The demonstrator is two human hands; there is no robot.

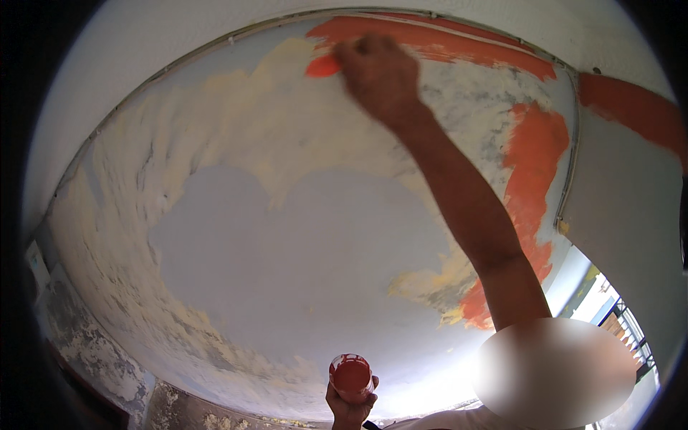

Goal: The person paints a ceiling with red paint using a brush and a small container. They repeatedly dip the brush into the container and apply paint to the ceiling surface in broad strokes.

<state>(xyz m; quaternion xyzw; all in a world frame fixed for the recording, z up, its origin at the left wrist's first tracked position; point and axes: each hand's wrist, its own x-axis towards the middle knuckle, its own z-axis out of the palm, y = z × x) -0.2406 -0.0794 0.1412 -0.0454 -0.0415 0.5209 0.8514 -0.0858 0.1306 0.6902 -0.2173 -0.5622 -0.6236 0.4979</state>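
Left hand [348, 411]: fingers and thumb are clamped about the lower wall of a cup [356, 396], low in the view; its mouth is turned toward the camera and red paint [351, 378] is seen inside. Right hand [378, 77]: raised high, fingers curled inward; it is blurred, so how tightly they are closed, and on what, cannot be told. A bright red-orange patch [322, 67] is seen just beside the knuckles; brush head or wet paint, not distinguishable. Outward: the grey, cream-blotched wall [308, 236] is coated red-orange in a band [459, 46] along its upper edge and a strip [534, 165] down its right side. Red-orange is also borne by the adjoining wall [623, 193].
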